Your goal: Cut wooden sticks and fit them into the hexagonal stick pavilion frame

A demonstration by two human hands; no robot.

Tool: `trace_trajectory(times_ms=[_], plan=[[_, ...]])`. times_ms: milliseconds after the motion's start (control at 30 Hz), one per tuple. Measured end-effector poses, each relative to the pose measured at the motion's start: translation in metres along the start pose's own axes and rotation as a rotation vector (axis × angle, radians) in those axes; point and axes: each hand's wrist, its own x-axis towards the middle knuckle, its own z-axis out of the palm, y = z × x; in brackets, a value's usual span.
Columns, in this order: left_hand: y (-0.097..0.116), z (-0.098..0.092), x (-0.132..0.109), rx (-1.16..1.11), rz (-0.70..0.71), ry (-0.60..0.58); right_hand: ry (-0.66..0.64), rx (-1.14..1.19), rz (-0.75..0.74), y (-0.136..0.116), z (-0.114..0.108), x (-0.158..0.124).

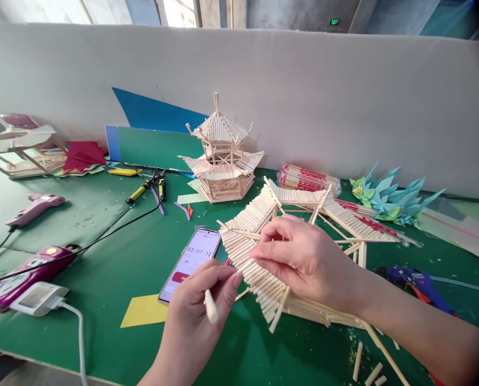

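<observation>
My left hand (201, 305) is closed in a pinch on a short wooden stick (211, 306), held just left of a flat roof piece made of rows of sticks (259, 214). My right hand (304, 257) rests on top of that roof piece, fingers curled and pressing on its sticks near the left edge. A finished small pavilion model of sticks (223, 155) stands behind on the green mat (114, 252).
A phone showing a timer (191, 262) lies by my left hand. Glue guns (36, 208) (418, 284), a power strip (26, 273), pliers (147, 187), wrapped stick bundles (307, 179), paper flowers (392, 198), coloured paper and loose stick offcuts (368, 367) are around.
</observation>
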Motion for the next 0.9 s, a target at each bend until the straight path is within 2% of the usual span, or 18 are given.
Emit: trace_trajectory(times_ms=[133,267,367,467,600,667,900], plan=[[0.001,0.001,0.001,0.069,0.035,-0.022,-0.07,-0.346,-0.189,0.001,0.002,0.001],[-0.001,0.001,0.0,0.032,0.04,-0.02,-0.115,-0.371,-0.257,0.004,0.003,0.004],[-0.007,-0.001,-0.002,-0.038,-0.04,-0.017,-0.146,-0.284,-0.138,0.01,0.0,0.003],[-0.021,-0.001,-0.004,-0.119,-0.229,0.066,-0.131,-0.135,0.047,0.019,-0.005,0.001],[-0.039,0.002,-0.004,-0.456,-0.569,0.147,-0.123,-0.049,0.16,0.03,-0.008,-0.001],[-0.042,0.005,-0.002,-0.619,-0.674,0.149,-0.136,-0.041,0.172,0.032,-0.008,0.0],[-0.039,0.009,0.004,-0.874,-0.732,0.069,-0.182,-0.016,0.141,0.032,-0.002,0.006]])
